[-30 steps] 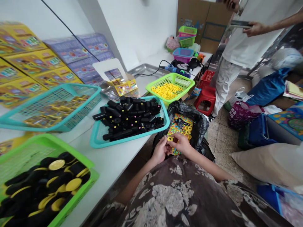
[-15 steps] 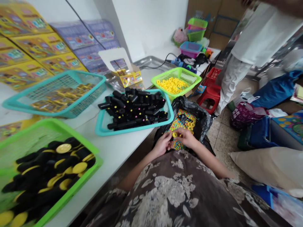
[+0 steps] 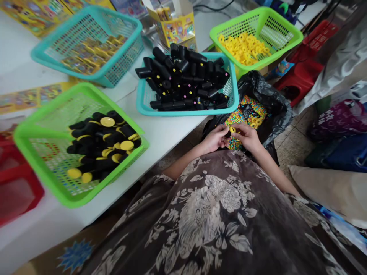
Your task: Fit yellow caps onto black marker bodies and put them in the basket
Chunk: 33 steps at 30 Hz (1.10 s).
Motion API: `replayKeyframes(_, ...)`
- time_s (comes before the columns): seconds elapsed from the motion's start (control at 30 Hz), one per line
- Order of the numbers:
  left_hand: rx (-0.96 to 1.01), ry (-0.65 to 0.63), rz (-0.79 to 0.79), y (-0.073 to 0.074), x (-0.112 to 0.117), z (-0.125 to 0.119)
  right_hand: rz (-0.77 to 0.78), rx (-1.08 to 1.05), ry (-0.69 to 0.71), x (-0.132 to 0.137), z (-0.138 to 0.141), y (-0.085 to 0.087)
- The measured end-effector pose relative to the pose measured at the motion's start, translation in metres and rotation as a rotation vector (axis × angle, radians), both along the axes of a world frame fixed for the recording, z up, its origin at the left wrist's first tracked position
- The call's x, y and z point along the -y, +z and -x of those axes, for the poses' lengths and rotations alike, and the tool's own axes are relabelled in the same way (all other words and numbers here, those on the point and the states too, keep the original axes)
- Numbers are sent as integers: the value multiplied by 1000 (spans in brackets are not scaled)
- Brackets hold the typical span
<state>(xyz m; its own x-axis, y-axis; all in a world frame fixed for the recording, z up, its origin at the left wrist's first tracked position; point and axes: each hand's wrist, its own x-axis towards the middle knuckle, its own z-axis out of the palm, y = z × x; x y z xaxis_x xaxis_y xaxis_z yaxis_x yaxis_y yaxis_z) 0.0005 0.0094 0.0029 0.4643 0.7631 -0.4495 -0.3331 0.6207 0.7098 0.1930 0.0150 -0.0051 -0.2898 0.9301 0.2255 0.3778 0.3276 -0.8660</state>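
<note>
My left hand is closed, fingers curled, close to the lap. Its fingertips meet a small yellow ring-shaped piece; whether something dark is also inside the palm is hidden. From the other side, my right hand pinches at the same yellow piece with thumb and fingers. Directly below both hands lies a mass of tiny multicoloured beads in a black plastic bag. Several yellow rings rest on the beads.
On the white table stand a turquoise basket of black tubes, a green basket of yellow-ended black tubes, and a turquoise basket of small packets. A lime basket holds yellow pieces. A red stool stands right.
The view has tilted down and turned left, so the baskets and hands appear shifted. Both hands stay together over the beads around the yellow piece.
</note>
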Motion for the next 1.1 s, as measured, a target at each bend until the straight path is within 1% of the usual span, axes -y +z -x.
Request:
replayKeyframes(0.1, 65, 45, 32, 0, 0, -2, 5, 8, -22, 1, 0, -3)
replayKeyframes(0.27, 72, 98, 31, 1, 2, -3, -38, 27, -39, 3, 1, -4)
replayKeyframes(0.43, -10, 106, 12, 0, 3, -2, -80, 43, 20, 2, 2, -7)
replayKeyframes(0.57, -75, 101, -7, 1, 5, -3, -77, 93, 41, 6, 12, -9)
replayKeyframes(0.6, -86, 100, -17, 0, 6, -3, -42, 98, 40, 7, 15, -10)
replayKeyframes(0.67, -107, 91, -39, -2, 5, -2, 44, 31, 14, 5, 19, -12)
replayKeyframes(0.7, -105, 103, -69, -4, 4, -2, 115, -30, -3, 4, 21, -12)
replayKeyframes(0.77, -94, 93, -143, -9, 2, -1, 266, -158, -92, 1, 24, -13)
replayKeyframes(0.83, -121, 83, -210, -13, 0, -1, 397, -249, -111, 0, 26, -12)
replayKeyframes(0.9, -199, 71, -267, -15, 0, 0, 498, -313, -108, 1, 29, -8)
replayKeyframes(1.0, -327, 37, -331, -17, 2, 1, 557, -399, -169, 5, 34, -1)
replayKeyframes(1.1, -380, 43, -368, -19, 2, 2, 588, -464, -220, 6, 40, 5)
